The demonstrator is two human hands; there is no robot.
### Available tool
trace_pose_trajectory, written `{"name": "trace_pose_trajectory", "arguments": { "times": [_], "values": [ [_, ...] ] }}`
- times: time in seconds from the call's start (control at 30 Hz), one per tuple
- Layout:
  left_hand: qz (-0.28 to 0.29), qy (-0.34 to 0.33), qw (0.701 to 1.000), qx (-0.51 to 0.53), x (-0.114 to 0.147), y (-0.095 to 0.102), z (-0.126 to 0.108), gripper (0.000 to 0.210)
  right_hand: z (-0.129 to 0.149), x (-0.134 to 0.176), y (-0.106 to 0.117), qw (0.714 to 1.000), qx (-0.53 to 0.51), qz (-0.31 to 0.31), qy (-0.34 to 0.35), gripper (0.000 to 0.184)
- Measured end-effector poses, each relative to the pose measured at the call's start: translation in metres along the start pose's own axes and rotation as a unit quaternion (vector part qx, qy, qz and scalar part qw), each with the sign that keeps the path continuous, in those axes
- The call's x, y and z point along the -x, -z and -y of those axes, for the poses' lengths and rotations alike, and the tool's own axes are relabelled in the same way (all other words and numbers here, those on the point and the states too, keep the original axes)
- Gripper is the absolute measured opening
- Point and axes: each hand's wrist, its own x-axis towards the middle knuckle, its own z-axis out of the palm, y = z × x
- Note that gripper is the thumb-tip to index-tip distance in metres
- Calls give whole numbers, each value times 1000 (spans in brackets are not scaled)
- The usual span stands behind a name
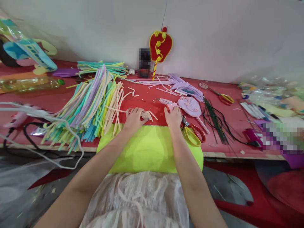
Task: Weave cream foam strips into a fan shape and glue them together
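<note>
My left hand (135, 119) is closed around a small bundle of cream pipe cleaners (147, 116), whose loose ends stick out to both sides above the red work surface. My right hand (174, 116) grips a pink glue gun (173, 107), its nozzle pointing left. Beyond that hand lies a lilac pipe-cleaner shape (190, 106) with a twisted stem. Scissors with yellow and red handles (193, 138) rest just right of my right wrist. A bright yellow-green sheet (152, 148) spreads beneath my forearms.
A large heap of pastel pipe cleaners (87, 104) stands to the left. Lilac pipe cleaners (185, 86) lie behind. A red fan-shaped decoration (161, 44) leans by the wall. Dark green stems (217, 123), a black cable (228, 128) and more scissors (225, 98) are on the right.
</note>
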Motion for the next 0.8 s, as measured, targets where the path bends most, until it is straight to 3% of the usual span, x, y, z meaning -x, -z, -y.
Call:
{"name": "trace_pose_trajectory", "arguments": {
  "times": [0.33,0.67,0.8],
  "values": [
    [-6,8,1000,0,0,-4,3,29,0,8,-1,996,59,-62,25,53],
    [-12,0,1000,0,0,-3,1,29,-4,7,-1,996,59,-56,21,55],
    [-20,-3,1000,-4,-1,-6,2,31,2,15,11,991,67,-102,52,42]
  ]
}}
